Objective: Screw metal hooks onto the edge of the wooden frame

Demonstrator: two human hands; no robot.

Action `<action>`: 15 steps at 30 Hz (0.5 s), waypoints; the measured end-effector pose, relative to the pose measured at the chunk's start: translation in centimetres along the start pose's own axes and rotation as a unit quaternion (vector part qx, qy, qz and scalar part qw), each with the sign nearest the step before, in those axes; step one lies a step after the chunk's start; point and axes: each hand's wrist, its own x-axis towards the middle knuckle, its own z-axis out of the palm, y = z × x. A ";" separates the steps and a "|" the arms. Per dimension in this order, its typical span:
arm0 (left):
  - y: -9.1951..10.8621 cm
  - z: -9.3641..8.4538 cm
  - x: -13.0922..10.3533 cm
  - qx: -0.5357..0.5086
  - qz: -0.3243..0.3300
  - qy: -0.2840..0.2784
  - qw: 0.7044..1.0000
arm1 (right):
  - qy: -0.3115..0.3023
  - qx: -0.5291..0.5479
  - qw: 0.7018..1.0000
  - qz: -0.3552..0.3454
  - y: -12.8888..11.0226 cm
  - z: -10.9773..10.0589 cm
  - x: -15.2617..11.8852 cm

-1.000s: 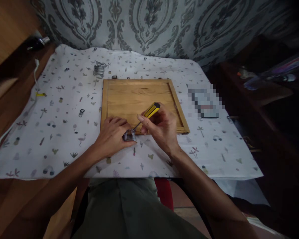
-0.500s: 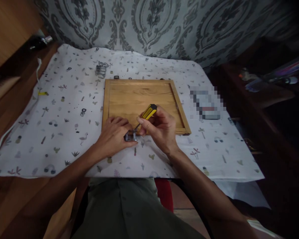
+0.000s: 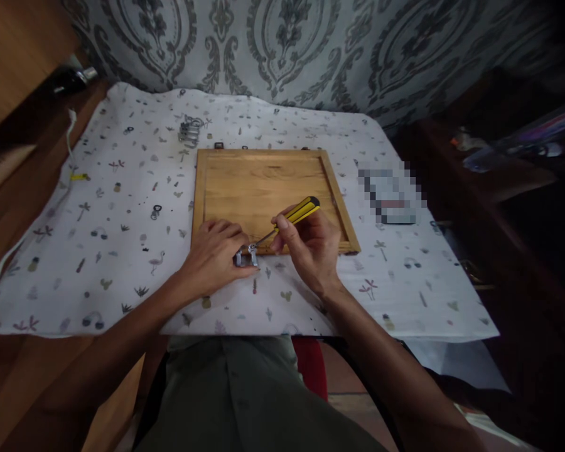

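Note:
A shallow wooden panel with a raised frame [image 3: 263, 182] lies on the table. At its near edge sits a small silvery metal fitting [image 3: 253, 256], its exact kind unclear. My left hand [image 3: 216, 254] rests over the frame's edge, closed on the fitting between thumb and fingers. In my right hand [image 3: 313, 245] is a yellow and black screwdriver [image 3: 297, 212], gripped by its handle. The shaft slants down to the left, and its tip is at the fitting.
A patterned white cloth [image 3: 113, 251] covers the table. Several metal pieces [image 3: 189, 130] lie in a group behind the panel. A small dark ring-like piece [image 3: 156, 212] is to the left, and a blurred-out item [image 3: 393, 194] lies to the right. A white cable [image 3: 4, 273] runs along the left.
My right hand has shifted slightly right, and the screwdriver leans over more, its handle further right and lower-angled. My left hand stays on the fitting.

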 end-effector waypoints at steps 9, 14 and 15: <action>0.1 0.0 0.1 0.020 -0.001 -0.009 1.000 | -0.017 -0.015 1.000 -0.005 0.0 0.0 0.0; -0.2 -0.1 -0.2 0.027 0.004 -0.002 1.000 | -0.024 -0.027 0.999 -0.002 -0.1 -0.1 -0.1; -0.4 -0.2 -0.4 0.026 0.007 0.000 1.000 | -0.026 -0.029 0.999 -0.005 -0.1 -0.2 -0.2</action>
